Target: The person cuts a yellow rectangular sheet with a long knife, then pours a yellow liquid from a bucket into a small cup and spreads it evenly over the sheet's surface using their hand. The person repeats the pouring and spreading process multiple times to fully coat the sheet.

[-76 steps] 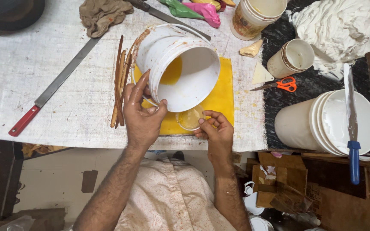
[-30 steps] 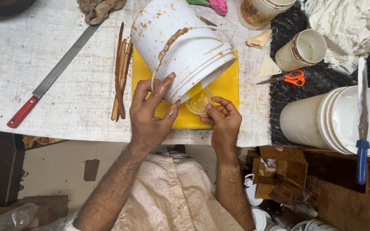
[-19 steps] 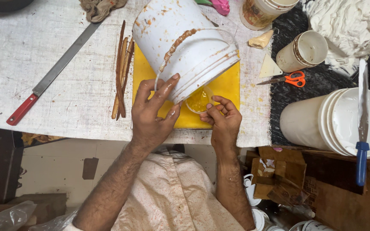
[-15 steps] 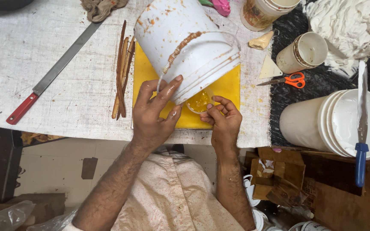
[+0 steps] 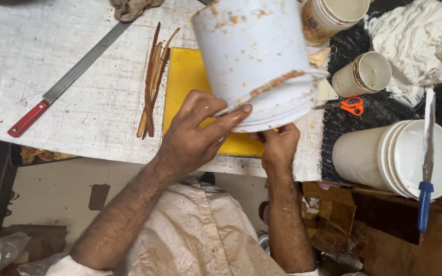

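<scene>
1. My left hand (image 5: 193,135) has the white bucket (image 5: 259,61) tipped steeply over the yellow board (image 5: 188,82) near the front edge of the tabletop (image 5: 42,61); my fingers (image 5: 221,120) are curled around its lower rim, thumb on one side, pinching it.
2. My right hand (image 5: 280,148) sits under the bucket's mouth, fingers closed on something I cannot make out from here.
3. I judge the grip risky: the rim carries orange-brown smears, so it could slide through my fingers and drop onto my right hand or off the front edge.
4. Whatever is in the bucket is hidden, its mouth faces down and away; a sudden pour could overshoot the board.
5. The brown strips (image 5: 152,82) lie just beside the board's left side and could get splashed.
6. Further right, two open pots (image 5: 367,74) show pale insides, contents unclear, with orange scissors (image 5: 351,105) between them and the bucket.
7. A stack of white buckets (image 5: 395,158) lies at the right end, a blue-handled blade (image 5: 425,163) across it.
8. A red-handled knife (image 5: 62,84) rests toward the left.
</scene>
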